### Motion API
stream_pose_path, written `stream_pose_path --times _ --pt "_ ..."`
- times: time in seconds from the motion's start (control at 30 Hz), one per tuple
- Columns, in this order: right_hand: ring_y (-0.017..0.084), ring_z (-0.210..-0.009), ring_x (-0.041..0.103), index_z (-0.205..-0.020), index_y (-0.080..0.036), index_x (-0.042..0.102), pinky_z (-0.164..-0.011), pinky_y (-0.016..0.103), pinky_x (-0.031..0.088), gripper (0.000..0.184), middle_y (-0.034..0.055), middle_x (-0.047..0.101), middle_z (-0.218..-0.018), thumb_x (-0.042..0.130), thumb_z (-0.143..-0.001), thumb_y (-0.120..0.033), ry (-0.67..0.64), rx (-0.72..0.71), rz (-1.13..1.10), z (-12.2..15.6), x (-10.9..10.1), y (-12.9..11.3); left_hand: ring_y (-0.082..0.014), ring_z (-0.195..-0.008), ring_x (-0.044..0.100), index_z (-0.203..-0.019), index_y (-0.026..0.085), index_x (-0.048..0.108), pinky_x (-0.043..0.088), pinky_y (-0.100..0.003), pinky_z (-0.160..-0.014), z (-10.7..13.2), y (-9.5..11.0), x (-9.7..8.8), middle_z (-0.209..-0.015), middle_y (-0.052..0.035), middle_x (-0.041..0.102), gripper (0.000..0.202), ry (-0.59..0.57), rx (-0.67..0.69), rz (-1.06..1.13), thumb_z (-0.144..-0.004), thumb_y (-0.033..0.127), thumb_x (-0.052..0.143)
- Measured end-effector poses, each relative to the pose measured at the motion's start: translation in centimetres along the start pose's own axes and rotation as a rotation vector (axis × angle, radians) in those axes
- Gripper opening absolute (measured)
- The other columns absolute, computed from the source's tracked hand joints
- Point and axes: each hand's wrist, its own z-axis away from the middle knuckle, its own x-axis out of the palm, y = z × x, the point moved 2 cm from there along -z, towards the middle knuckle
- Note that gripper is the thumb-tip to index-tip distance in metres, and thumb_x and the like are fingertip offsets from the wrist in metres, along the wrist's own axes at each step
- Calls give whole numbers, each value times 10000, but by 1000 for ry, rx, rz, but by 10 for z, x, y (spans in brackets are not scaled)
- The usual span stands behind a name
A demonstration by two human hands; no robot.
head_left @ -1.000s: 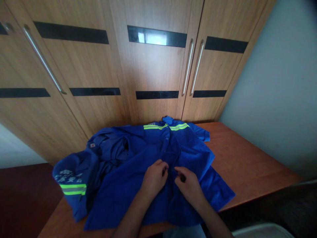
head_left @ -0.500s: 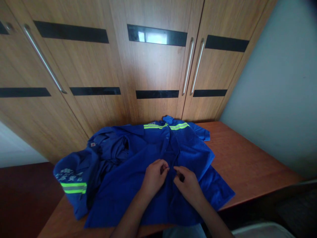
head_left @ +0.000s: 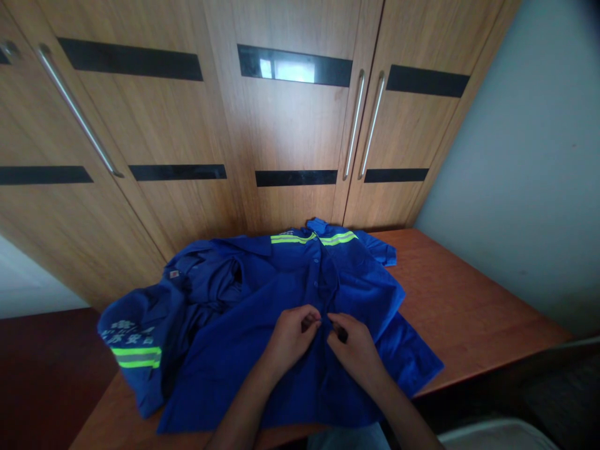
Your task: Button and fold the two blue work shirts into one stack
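Observation:
A blue short-sleeved work shirt lies spread front side up, with yellow-green reflective stripes across its chest. Its collar points away from me, and several buttons run down the front placket. Both of my hands are at the lower part of that placket. My left hand pinches the cloth at the left front edge, thumb and forefinger together. Close beside it, my right hand pinches the right front edge. Whatever small part sits between the fingertips is too small to make out.
Another blue garment with a reflective band and white lettering is heaped at the left. Reddish wooden tabletop shows on the right. Wooden cabinet doors with metal handles stand behind, and a pale wall rises at right.
My left hand has shifted slightly toward me and the placket. My right hand has barely moved, and the fingertips are a little closer together. The shirt lies almost the same.

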Motion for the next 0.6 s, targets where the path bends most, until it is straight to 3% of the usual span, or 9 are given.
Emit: stream_pose_path --times 0.17,0.33,0.6 --pt "188 -790 611 -1046 -118 690 -782 306 486 363 63 668 -830 482 -748 -97 -10 -32 -11 1 1 -4 -148 -691 648 -808 203 658 462 -226 -664 0 2 1 -753 -9 701 136 20 7 -75 -804 139 538" --pt "196 -830 623 -1092 -143 676 -809 321 489 380 62 684 -873 500 -757 -111 -38 -29 -17 2 2 -5 -154 -706 636 -817 206 634 453 -241 -665 1 2 3 -762 -16 688 143 43 56 -246 -817 125 516" --pt "160 -692 613 -1157 -115 646 -711 288 491 414 27 668 -768 518 -764 -136 -80 -5 -75 0 0 -9 -167 -717 628 -849 210 625 463 -268 -699 2 5 5 -801 -41 677 174 83 103 -406 -835 114 480"
